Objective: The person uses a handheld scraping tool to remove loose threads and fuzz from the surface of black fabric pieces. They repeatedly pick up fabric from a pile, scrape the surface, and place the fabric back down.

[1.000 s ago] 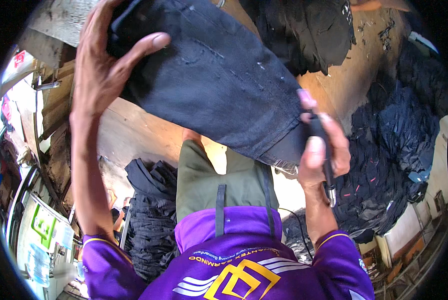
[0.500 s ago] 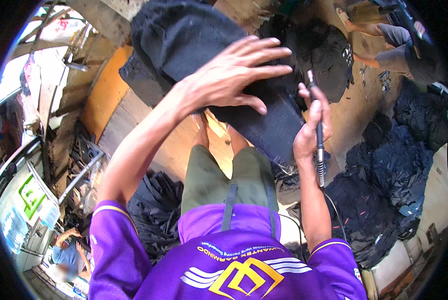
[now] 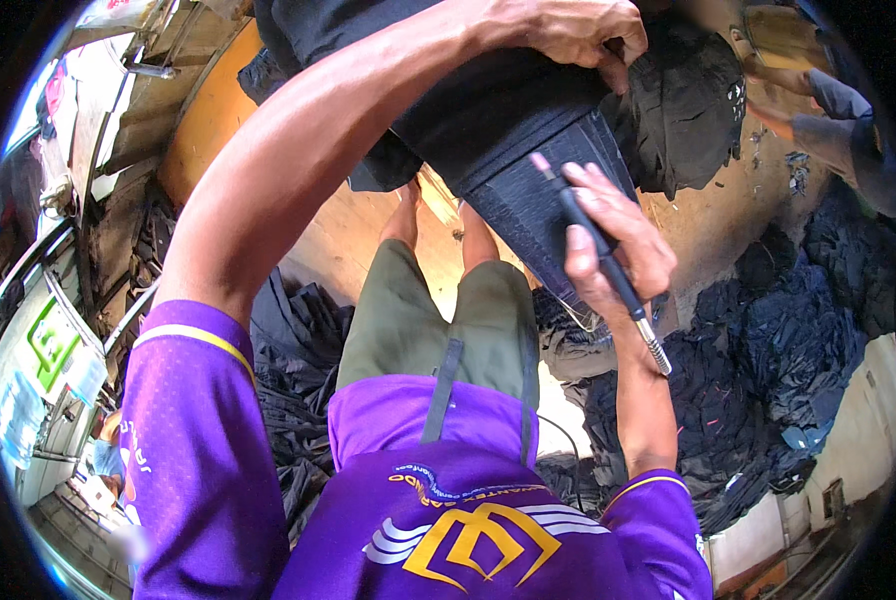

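Observation:
A black cloth garment (image 3: 458, 105) is drawn over a dark, scuffed flat board (image 3: 533, 205), whose bare end slants toward me on the right. My left hand (image 3: 583, 38) reaches across the top of it, fingers curled and pinching the cloth near its far right edge. In my right hand (image 3: 628, 235) is a black pen-shaped rotary tool (image 3: 621, 283) with a pinkish tip and a metal spring at its rear. Its tip points up and left above the board; whether it touches is hard to tell.
A pile of black garments (image 3: 683, 110) lies beyond the board. Heaps of dark clothes (image 3: 798, 330) cover the right side, and more dark cloth (image 3: 298, 370) is at left. Another person's legs (image 3: 828, 110) show at far right. An orange panel (image 3: 213, 115) stands at left.
My left hand has gone from spread over the cloth to curled on its far right edge. The right hand with the tool has moved over the board, and the cloth now lies straighter.

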Available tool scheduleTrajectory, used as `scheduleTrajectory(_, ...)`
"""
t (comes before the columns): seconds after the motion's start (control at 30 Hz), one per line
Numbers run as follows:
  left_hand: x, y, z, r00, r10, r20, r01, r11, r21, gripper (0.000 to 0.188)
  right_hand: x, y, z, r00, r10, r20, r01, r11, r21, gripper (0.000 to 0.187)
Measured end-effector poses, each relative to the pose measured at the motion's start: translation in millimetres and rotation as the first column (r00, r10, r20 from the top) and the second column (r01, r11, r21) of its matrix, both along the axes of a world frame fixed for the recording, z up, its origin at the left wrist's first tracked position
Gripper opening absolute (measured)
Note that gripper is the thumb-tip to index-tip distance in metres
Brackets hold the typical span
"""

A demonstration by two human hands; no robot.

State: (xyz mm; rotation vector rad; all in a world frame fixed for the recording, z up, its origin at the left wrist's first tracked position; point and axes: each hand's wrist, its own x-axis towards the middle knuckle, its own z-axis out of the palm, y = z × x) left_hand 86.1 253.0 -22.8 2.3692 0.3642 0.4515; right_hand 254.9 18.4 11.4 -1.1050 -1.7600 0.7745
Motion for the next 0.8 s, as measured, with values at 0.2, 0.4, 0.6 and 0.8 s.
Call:
scheduleTrajectory(0.2, -5, 2, -11, 0.999, 0.035, 0.041, -0.033, 0.999, -0.031, 0.027, -16, 4, -1, 0.992, 0.098, 0.083, -0.099, 0.995, 0.008, 0.025)
scheduleTrajectory(0.4, -1, 3, -11, 0.996, -0.027, 0.091, 0.033, 0.997, -0.065, 0.026, -18, 2, -4, 0.968, 0.241, 0.077, -0.241, 0.970, -0.004, 0.028)
scheduleTrajectory(0.6, -4, 1, -13, 0.996, 0.004, 0.089, 0.004, 0.996, -0.094, 0.024, -21, 1, -6, 0.967, 0.241, 0.084, -0.241, 0.970, 0.001, 0.028)
scheduleTrajectory(0.8, -6, -3, -7, 0.998, 0.002, 0.066, 0.004, 0.996, -0.089, 0.024, -20, -1, -6, 0.980, 0.176, 0.096, -0.176, 0.984, -0.001, 0.027)
